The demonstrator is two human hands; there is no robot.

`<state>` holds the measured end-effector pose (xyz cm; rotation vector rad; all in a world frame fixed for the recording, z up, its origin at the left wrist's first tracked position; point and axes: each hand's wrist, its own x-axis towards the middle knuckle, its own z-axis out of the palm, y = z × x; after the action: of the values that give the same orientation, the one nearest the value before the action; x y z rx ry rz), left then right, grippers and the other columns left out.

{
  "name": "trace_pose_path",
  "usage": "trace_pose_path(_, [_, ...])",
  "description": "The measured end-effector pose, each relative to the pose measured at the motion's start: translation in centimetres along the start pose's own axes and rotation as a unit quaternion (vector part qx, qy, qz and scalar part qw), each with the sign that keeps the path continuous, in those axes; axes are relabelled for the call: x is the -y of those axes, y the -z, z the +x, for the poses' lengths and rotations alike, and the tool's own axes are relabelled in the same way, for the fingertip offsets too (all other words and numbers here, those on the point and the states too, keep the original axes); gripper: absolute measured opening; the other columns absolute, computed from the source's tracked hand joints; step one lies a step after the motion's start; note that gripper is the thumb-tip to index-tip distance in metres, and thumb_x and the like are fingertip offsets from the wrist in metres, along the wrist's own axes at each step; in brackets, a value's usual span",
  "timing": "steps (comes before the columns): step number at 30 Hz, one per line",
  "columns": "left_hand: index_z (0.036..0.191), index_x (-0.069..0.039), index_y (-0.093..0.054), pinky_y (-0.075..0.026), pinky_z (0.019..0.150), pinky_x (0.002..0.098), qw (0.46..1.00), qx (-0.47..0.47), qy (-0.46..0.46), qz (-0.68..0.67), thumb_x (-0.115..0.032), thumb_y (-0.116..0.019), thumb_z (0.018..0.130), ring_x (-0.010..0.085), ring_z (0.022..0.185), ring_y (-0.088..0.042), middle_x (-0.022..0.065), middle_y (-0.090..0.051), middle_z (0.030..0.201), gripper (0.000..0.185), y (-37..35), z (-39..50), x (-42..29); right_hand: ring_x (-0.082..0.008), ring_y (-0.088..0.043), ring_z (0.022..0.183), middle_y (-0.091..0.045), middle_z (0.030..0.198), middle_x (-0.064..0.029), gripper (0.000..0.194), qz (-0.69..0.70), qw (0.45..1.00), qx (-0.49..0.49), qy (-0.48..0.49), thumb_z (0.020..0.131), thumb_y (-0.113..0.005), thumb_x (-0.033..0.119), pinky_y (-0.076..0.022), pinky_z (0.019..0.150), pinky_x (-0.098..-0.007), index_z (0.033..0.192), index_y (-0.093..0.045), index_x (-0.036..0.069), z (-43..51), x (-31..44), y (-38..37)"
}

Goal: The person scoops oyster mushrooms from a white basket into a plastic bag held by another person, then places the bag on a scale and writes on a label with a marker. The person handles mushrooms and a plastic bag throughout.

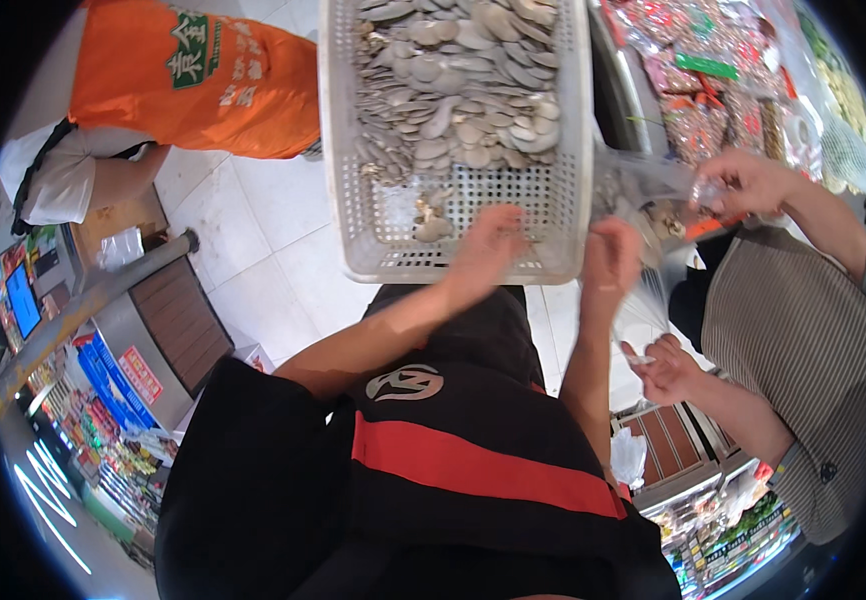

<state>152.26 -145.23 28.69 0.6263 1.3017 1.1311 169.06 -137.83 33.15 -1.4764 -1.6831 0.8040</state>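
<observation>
Before me is a white perforated plastic crate, its upper part filled with grey oyster mushrooms. A small mushroom cluster lies apart in the lower part. My left hand, blurred, is over the crate's near end; whether it holds anything is unclear. My right hand is just outside the crate's near right corner, beside a clear plastic bag with mushrooms inside; its fingers are bent and blurred. The two hands of another person hold that bag, one at the top and one lower down.
A person in a striped garment stands at the right. Packets of dried goods lie on a stand behind the bag. At the upper left is a person in an orange vest. A metal rail and a counter are at the left.
</observation>
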Motion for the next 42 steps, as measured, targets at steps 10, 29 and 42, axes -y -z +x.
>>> trace_pose_path(10, [0.117, -0.011, -0.06, -0.046, 0.08, 0.035, 0.951, -0.149, 0.268, -0.026, -0.039, -0.048, 0.095, 0.0174, 0.085, -0.055, 0.0049, -0.06, 0.095, 0.038, 12.0, 5.9, 15.1, -0.0418, -0.053, 0.116, -0.055, 0.129, -0.0213, 0.047, -0.181, 0.86, 0.415, -0.236, 0.094, -0.053, 0.038, -0.0406, 0.099, -0.0445, 0.133, -0.049, 0.011, -6.5, -9.0, -23.8])
trace_pose_path(29, [0.12, -0.001, -0.051, -0.046, 0.086, 0.0279, 0.959, 0.177, 0.022, -0.219, -0.022, -0.055, 0.094, 0.0172, 0.102, -0.054, 0.0094, -0.048, 0.12, 0.034, -11.7, 5.9, -3.8, -0.0261, -0.056, 0.112, -0.059, 0.123, -0.0171, 0.039, -0.117, 0.962, -0.196, -0.147, 0.089, -0.057, 0.008, -0.042, 0.099, -0.0351, 0.127, -0.056, -0.002, 2.5, -0.3, 5.4])
trace_pose_path(42, [0.118, -0.01, -0.055, -0.04, 0.101, 0.0428, 0.737, -0.211, 0.185, -0.615, -0.032, -0.068, 0.074, 0.0233, 0.107, -0.055, 0.004, -0.06, 0.115, 0.05, 3.6, 15.1, 8.6, -0.0271, -0.055, 0.104, -0.058, 0.116, -0.0094, 0.039, 0.515, 0.648, -0.233, -0.51, 0.095, -0.037, 0.028, -0.0465, 0.089, -0.042, 0.121, -0.054, 0.004, 5.6, -12.5, -19.4])
